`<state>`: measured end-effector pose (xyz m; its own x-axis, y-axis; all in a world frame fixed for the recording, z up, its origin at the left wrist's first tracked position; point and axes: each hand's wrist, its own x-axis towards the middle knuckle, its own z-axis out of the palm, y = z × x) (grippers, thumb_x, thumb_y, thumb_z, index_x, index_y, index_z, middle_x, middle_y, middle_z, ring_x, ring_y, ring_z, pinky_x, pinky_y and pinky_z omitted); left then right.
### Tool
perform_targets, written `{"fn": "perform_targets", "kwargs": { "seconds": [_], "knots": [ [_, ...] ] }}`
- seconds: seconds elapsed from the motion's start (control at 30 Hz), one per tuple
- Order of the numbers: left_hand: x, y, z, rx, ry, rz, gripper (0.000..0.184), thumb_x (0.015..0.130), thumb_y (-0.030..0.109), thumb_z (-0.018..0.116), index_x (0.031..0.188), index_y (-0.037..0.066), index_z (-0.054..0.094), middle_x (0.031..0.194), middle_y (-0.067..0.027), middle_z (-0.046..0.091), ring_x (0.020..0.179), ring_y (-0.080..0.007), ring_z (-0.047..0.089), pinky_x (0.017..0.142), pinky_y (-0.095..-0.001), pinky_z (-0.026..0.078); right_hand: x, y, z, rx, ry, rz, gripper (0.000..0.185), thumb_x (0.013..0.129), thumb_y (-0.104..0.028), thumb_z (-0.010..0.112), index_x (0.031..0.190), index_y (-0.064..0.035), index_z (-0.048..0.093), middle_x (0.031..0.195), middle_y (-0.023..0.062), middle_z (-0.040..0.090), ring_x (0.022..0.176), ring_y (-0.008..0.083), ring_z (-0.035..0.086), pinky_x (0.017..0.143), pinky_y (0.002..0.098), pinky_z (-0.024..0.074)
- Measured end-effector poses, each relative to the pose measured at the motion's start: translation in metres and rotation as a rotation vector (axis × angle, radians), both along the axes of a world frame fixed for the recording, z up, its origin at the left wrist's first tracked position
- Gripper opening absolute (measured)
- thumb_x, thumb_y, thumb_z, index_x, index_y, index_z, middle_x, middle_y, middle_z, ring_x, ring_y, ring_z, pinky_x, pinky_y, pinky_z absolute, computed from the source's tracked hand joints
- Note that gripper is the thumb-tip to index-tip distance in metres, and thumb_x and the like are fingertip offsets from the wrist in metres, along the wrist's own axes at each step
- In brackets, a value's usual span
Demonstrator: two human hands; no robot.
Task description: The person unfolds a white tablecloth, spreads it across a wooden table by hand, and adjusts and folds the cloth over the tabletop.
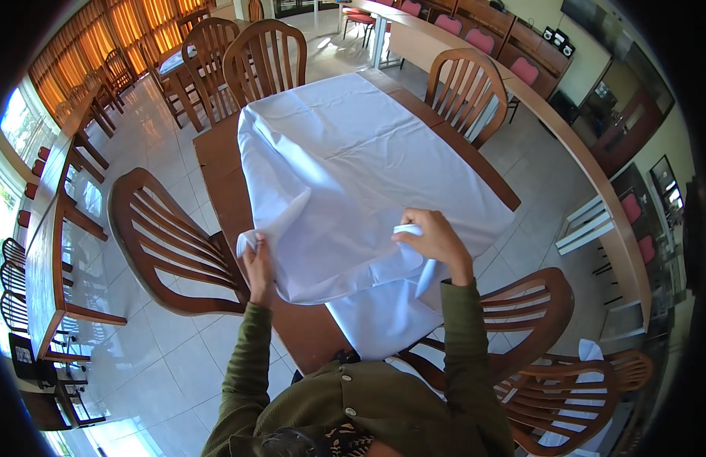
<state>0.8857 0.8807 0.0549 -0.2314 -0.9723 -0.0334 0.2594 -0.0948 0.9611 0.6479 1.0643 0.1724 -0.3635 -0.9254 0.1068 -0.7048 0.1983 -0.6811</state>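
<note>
A white tablecloth (353, 167) lies over much of a brown wooden table (219, 175), with folds and creases across it. My left hand (258, 266) grips a bunched edge of the cloth at the table's left side. My right hand (433, 240) pinches another part of the edge, lifted above the near right of the table. Between my hands the cloth sags in a loose fold. Below my right hand, part of it hangs over the table's near right edge. Bare wood shows along the left side and at the near end.
Wooden chairs stand around the table: one at the left (178, 244), one at the near right (528, 320), one at the far right (467, 91) and others at the far end (265, 65). A long curved counter (589, 160) runs along the right.
</note>
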Motion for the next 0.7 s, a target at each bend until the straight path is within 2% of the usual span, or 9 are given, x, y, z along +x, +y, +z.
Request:
{"fn": "perform_targets", "kwargs": {
  "seconds": [0.1, 0.17, 0.27, 0.37, 0.4, 0.5, 0.63, 0.7],
  "knots": [
    [0.015, 0.0, 0.026, -0.084, 0.053, 0.087, 0.022, 0.087, 0.023, 0.045, 0.084, 0.002, 0.052, 0.074, -0.0007, 0.051, 0.065, -0.0065, 0.044, 0.058, -0.0209, 0.037, -0.006, 0.017, 0.021, -0.062, 0.056, -0.113, 0.018, 0.065, -0.012, 0.065, 0.07, 0.0008, 0.053, 0.06, 0.0109, 0.054, 0.053, 0.0154, 0.05, 0.054, 0.0275, 0.0402],
    [0.034, -0.02, 0.008, -0.187, 0.051, 0.162, 0.018, 0.086, 0.018, 0.046, 0.084, 0.002, 0.053, 0.074, -0.0004, 0.053, 0.065, -0.0065, 0.045, 0.059, -0.0213, 0.037, -0.019, 0.03, 0.029, -0.11, 0.16, -0.213, 0.016, 0.066, -0.014, 0.064, 0.071, -0.0017, 0.054, 0.064, 0.0143, 0.057, 0.06, 0.0294, 0.056, 0.054, 0.0316, 0.0419],
    [0.061, -0.037, 0.021, -0.237, 0.161, 0.305, 0.013, 0.082, 0.011, 0.05, 0.093, 0.003, 0.051, 0.08, -0.0013, 0.054, 0.074, -0.0091, 0.049, 0.068, -0.0222, 0.04, -0.048, 0.059, 0.047, -0.222, 0.254, -0.36, 0.014, 0.066, -0.012, 0.063, 0.074, -0.003, 0.056, 0.067, 0.0137, 0.057, 0.062, 0.0276, 0.056, 0.058, 0.0312, 0.0424],
    [0.092, -0.043, 0.055, -0.277, 0.261, 0.465, 0.016, 0.082, 0.01, 0.05, 0.096, 0.002, 0.048, 0.086, -0.0042, 0.054, 0.078, -0.0129, 0.05, 0.072, -0.0253, 0.04, -0.086, 0.103, 0.067, -0.279, 0.498, -0.625, 0.013, 0.067, -0.012, 0.062, 0.077, -0.0051, 0.057, 0.072, 0.012, 0.058, 0.067, 0.0279, 0.056, 0.061, 0.0313, 0.0425],
    [0.102, -0.042, 0.069, -0.242, 0.26, 0.521, 0.017, 0.082, 0.009, 0.05, 0.097, 0.002, 0.047, 0.087, -0.0046, 0.054, 0.077, -0.0137, 0.051, 0.071, -0.0262, 0.042, -0.102, 0.119, 0.074, -0.291, 0.544, -0.702, 0.012, 0.067, -0.013, 0.062, 0.077, -0.0075, 0.058, 0.073, 0.0112, 0.059, 0.069, 0.0285, 0.056, 0.061, 0.0319, 0.0425],
    [0.132, -0.046, 0.098, -0.35, 0.247, 0.627, 0.019, 0.083, 0.016, 0.049, 0.097, 0.003, 0.046, 0.087, -0.0067, 0.053, 0.077, -0.0147, 0.053, 0.067, -0.0265, 0.045, -0.133, 0.166, 0.089, -0.373, 0.718, -1.034, 0.013, 0.068, -0.016, 0.063, 0.08, -0.0137, 0.06, 0.075, 0.0096, 0.06, 0.072, 0.0291, 0.057, 0.063, 0.0341, 0.0427],
    [0.19, -0.065, 0.111, -0.378, 0.245, 0.752, 0.022, 0.085, 0.022, 0.047, 0.094, 0.002, 0.044, 0.086, -0.0092, 0.052, 0.079, -0.0179, 0.055, 0.064, -0.0281, 0.049, -0.131, 0.186, 0.1, -0.452, 0.725, -1.603, 0.014, 0.067, -0.022, 0.065, 0.08, -0.0169, 0.062, 0.081, 0.0064, 0.061, 0.074, 0.0302, 0.057, 0.061, 0.0377, 0.0434],
    [0.202, -0.058, 0.126, -0.563, 0.069, 0.893, 0.023, 0.085, 0.022, 0.046, 0.097, 0.001, 0.046, 0.087, -0.0112, 0.053, 0.082, -0.0193, 0.055, 0.064, -0.0299, 0.05, -0.125, 0.18, 0.103, -0.615, 0.728, -1.755, 0.017, 0.067, -0.024, 0.066, 0.078, -0.0117, 0.061, 0.079, 0.0079, 0.061, 0.071, 0.0296, 0.057, 0.06, 0.0371, 0.0436]
  ]
}}
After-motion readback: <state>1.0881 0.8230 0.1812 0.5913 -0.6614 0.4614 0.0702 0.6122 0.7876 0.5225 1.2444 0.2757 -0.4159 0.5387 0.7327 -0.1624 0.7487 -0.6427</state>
